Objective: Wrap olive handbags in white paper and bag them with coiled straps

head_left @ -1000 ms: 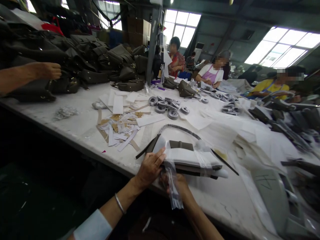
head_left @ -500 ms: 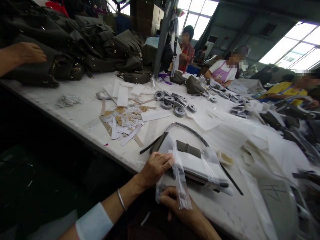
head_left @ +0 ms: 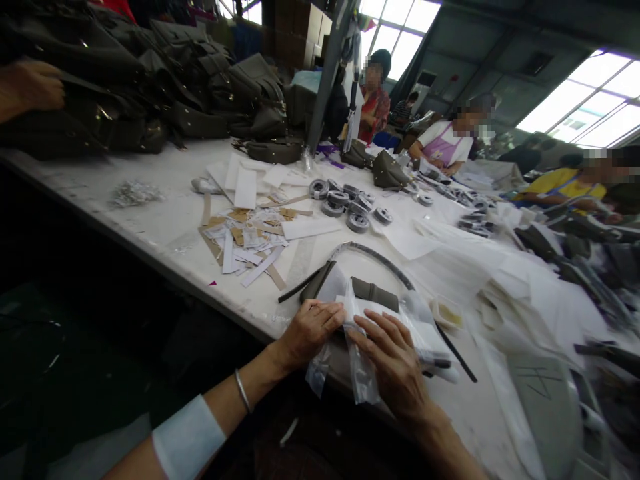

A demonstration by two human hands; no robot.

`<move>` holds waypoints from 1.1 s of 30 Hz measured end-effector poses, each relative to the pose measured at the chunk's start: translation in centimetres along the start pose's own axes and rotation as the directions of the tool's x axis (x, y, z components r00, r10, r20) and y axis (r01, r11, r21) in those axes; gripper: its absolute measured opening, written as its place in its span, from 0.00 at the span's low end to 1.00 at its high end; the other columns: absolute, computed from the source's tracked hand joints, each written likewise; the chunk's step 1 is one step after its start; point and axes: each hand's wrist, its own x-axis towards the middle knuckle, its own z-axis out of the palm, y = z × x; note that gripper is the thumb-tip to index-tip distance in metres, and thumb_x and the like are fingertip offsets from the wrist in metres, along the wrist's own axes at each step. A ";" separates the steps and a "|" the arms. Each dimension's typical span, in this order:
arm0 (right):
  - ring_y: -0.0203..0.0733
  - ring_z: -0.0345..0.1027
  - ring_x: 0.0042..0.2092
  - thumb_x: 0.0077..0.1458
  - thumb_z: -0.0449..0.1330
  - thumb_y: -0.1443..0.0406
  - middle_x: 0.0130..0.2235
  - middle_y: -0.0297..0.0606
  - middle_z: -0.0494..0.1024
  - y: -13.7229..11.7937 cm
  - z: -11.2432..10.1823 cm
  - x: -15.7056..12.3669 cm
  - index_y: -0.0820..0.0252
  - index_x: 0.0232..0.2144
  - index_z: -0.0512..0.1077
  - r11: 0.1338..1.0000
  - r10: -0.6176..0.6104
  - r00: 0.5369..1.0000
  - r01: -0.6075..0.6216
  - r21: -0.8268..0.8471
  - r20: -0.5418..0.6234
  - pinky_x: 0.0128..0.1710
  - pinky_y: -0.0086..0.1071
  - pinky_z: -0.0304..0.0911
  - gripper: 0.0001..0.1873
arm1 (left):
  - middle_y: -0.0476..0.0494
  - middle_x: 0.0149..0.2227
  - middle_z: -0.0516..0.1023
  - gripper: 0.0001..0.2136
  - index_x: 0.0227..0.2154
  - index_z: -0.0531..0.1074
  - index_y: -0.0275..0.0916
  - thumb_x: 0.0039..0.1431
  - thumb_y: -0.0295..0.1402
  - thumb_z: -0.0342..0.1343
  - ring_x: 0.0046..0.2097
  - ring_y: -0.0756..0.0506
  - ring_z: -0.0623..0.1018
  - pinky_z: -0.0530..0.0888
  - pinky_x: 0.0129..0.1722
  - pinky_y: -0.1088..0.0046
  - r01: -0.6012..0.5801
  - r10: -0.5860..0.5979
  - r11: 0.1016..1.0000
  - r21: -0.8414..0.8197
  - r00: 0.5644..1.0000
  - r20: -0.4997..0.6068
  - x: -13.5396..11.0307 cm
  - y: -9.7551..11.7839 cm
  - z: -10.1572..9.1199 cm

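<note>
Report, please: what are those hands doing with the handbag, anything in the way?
Left hand on handbag, near side. Right hand spread over its clear plastic strip. Handbag partly wrapped. Nothing visibly blocking; grey coils lie beyond.

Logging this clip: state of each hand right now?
Left hand: fingers bent against the bag; grip cannot be told.
Right hand: open, fingers spread over the white wrapping.
</note>
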 end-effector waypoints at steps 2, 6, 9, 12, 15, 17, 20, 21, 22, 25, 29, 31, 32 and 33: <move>0.43 0.71 0.53 0.63 0.50 0.74 0.45 0.36 0.81 -0.1 0.4 1.8 0.53 0.49 0.73 0.994 -0.050 0.998 0.053 0.092 -0.038 0.60 0.46 0.58 0.19 | 0.39 0.49 0.78 0.15 0.55 0.63 0.35 0.67 0.25 0.46 0.52 0.46 0.76 0.71 0.48 0.64 0.014 -0.014 1.000 -0.011 1.000 -0.014 0.0 0.0 0.0; 0.41 0.76 0.44 0.61 0.53 0.74 0.39 0.36 0.82 -1.1 1.7 3.9 0.53 0.46 0.75 0.978 0.076 0.975 -0.032 0.204 -0.210 0.55 0.45 0.64 0.16 | 0.34 0.51 0.76 0.22 0.60 0.55 0.32 0.65 0.23 0.47 0.52 0.44 0.76 0.72 0.48 0.64 0.029 -0.029 1.000 0.003 0.999 -0.044 -0.1 0.1 -0.1; 0.42 0.76 0.40 0.59 0.58 0.72 0.37 0.37 0.82 -2.4 3.4 3.6 0.54 0.42 0.76 0.948 0.190 0.943 -0.104 0.301 -0.274 0.48 0.41 0.70 0.12 | 0.29 0.55 0.73 0.24 0.63 0.51 0.29 0.65 0.24 0.47 0.55 0.42 0.74 0.73 0.49 0.63 0.059 -0.056 0.997 0.040 0.995 -0.081 -0.2 0.1 -0.1; 0.43 0.77 0.39 0.58 0.59 0.72 0.36 0.37 0.82 -3.4 4.7 2.7 0.54 0.40 0.77 0.932 0.231 0.933 -0.132 0.338 -0.274 0.47 0.40 0.71 0.11 | 0.28 0.56 0.71 0.20 0.60 0.56 0.31 0.67 0.26 0.46 0.54 0.41 0.74 0.73 0.48 0.63 0.054 -0.051 0.998 0.036 0.996 -0.071 -0.3 -0.1 0.0; 0.43 0.77 0.38 0.59 0.59 0.70 0.35 0.38 0.82 -3.6 5.1 2.2 0.54 0.40 0.76 0.931 0.238 0.939 -0.147 0.334 -0.250 0.47 0.42 0.71 0.09 | 0.31 0.55 0.73 0.13 0.53 0.64 0.34 0.68 0.30 0.45 0.52 0.42 0.76 0.73 0.48 0.62 0.028 -0.029 0.999 -0.021 0.999 -0.039 -0.5 -0.4 0.2; 0.42 0.77 0.38 0.59 0.59 0.69 0.35 0.38 0.82 -3.5 4.9 2.1 0.55 0.41 0.75 0.936 0.213 0.946 -0.127 0.328 -0.244 0.48 0.42 0.70 0.09 | 0.33 0.53 0.75 0.12 0.51 0.66 0.34 0.69 0.32 0.44 0.52 0.43 0.76 0.72 0.49 0.62 0.029 -0.031 0.998 -0.064 0.999 -0.037 -0.5 -0.6 0.3; 0.41 0.77 0.41 0.60 0.58 0.70 0.39 0.39 0.82 -3.6 4.4 1.5 0.57 0.46 0.73 0.945 0.095 0.978 -0.031 0.324 -0.185 0.54 0.45 0.67 0.12 | 0.36 0.50 0.78 0.12 0.50 0.67 0.33 0.68 0.29 0.45 0.56 0.43 0.73 0.71 0.53 0.62 0.025 -0.029 0.995 -0.092 0.999 -0.041 -0.5 -0.5 0.1; 0.42 0.76 0.43 0.60 0.58 0.71 0.41 0.40 0.82 -3.8 4.1 1.0 0.59 0.49 0.72 0.943 0.043 0.987 0.011 0.332 -0.154 0.56 0.46 0.65 0.14 | 0.37 0.50 0.78 0.12 0.51 0.67 0.33 0.68 0.28 0.45 0.58 0.42 0.72 0.70 0.54 0.62 0.020 -0.024 0.996 -0.088 0.999 -0.036 -0.4 -0.5 0.0; 0.42 0.76 0.44 0.60 0.58 0.72 0.42 0.41 0.81 -4.1 3.9 0.3 0.60 0.51 0.71 0.938 0.000 0.992 0.044 0.345 -0.129 0.57 0.47 0.64 0.16 | 0.37 0.50 0.78 0.13 0.51 0.68 0.33 0.68 0.27 0.45 0.59 0.42 0.71 0.69 0.55 0.62 0.017 -0.019 0.996 -0.082 0.999 -0.026 -0.4 -0.5 -0.1; 0.44 0.74 0.44 0.58 0.61 0.72 0.41 0.43 0.80 -5.1 3.4 -2.3 0.62 0.51 0.69 0.919 -0.005 0.992 0.053 0.390 -0.124 0.50 0.44 0.69 0.18 | 0.38 0.51 0.77 0.15 0.52 0.67 0.33 0.66 0.23 0.44 0.59 0.44 0.71 0.69 0.57 0.62 0.011 -0.011 0.997 -0.077 1.000 0.004 -0.3 -0.5 -0.2; 0.46 0.73 0.43 0.58 0.62 0.69 0.38 0.41 0.79 -5.9 3.9 -5.3 0.60 0.46 0.71 0.926 0.045 0.999 -0.033 0.377 -0.025 0.44 0.43 0.70 0.13 | 0.38 0.52 0.77 0.17 0.54 0.67 0.35 0.65 0.22 0.42 0.57 0.45 0.72 0.69 0.57 0.63 0.002 -0.001 0.996 -0.086 1.000 0.013 -0.4 -0.7 -0.1; 0.49 0.70 0.49 0.59 0.60 0.69 0.44 0.43 0.78 -6.0 4.9 -5.8 0.59 0.47 0.71 0.955 0.064 0.996 -0.079 0.285 0.062 0.49 0.46 0.68 0.12 | 0.38 0.52 0.76 0.17 0.54 0.67 0.36 0.65 0.23 0.43 0.57 0.45 0.72 0.69 0.57 0.62 0.006 -0.003 0.996 -0.088 1.000 0.025 -0.5 -0.7 -0.1; 0.50 0.69 0.52 0.60 0.58 0.70 0.47 0.45 0.77 -6.0 5.5 -5.8 0.59 0.48 0.71 0.967 0.091 0.992 -0.109 0.229 0.087 0.51 0.48 0.67 0.13 | 0.38 0.52 0.76 0.17 0.55 0.67 0.36 0.65 0.23 0.43 0.57 0.45 0.72 0.69 0.57 0.62 0.008 -0.005 0.996 -0.087 0.999 0.033 -0.5 -0.8 -0.1; 0.51 0.67 0.53 0.61 0.56 0.70 0.50 0.46 0.76 -6.0 6.0 -5.7 0.59 0.50 0.71 0.975 0.124 0.988 -0.138 0.176 0.091 0.52 0.49 0.66 0.15 | 0.38 0.53 0.76 0.17 0.55 0.67 0.36 0.66 0.24 0.44 0.57 0.45 0.72 0.69 0.57 0.62 0.009 -0.006 0.996 -0.084 0.999 0.040 -0.5 -0.8 -0.1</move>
